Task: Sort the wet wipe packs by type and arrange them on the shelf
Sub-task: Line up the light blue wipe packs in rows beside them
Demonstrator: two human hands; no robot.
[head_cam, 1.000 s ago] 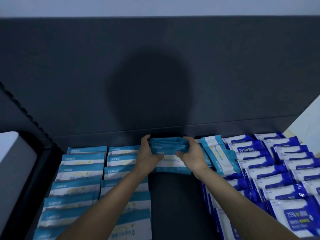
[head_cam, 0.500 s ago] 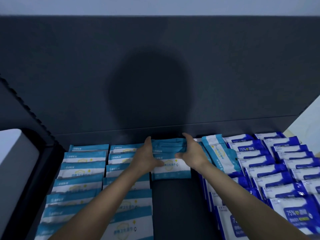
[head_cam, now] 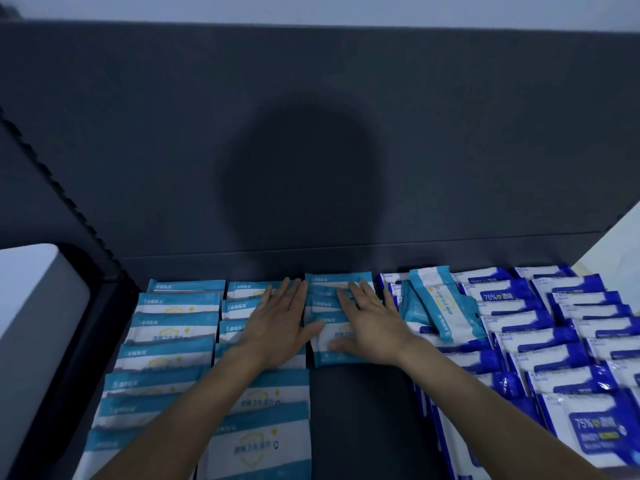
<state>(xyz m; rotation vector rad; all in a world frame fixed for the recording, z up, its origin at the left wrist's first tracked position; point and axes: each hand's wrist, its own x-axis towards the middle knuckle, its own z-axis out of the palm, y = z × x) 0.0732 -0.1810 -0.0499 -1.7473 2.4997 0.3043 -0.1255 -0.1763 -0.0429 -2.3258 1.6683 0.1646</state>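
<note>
Light-blue wet wipe packs lie in overlapping rows on the left of the dark shelf. A short stack of the same light-blue packs sits at the back of the middle column. My left hand lies flat with fingers spread on the packs just left of it, thumb touching the stack. My right hand lies flat on top of the stack. Dark-blue 75% alcohol packs fill the right side. A few light-blue packs lie tilted on them.
The shelf's dark back panel rises just behind the rows. A white rounded object sits at the left beyond the shelf's side wall. A pale surface shows at the far right. Bare shelf floor runs down the middle column.
Both hands gripped the light-blue stack by its sides before. They have let go and now lie flat, fingers spread, pressing on the packs at the back of the shelf.
</note>
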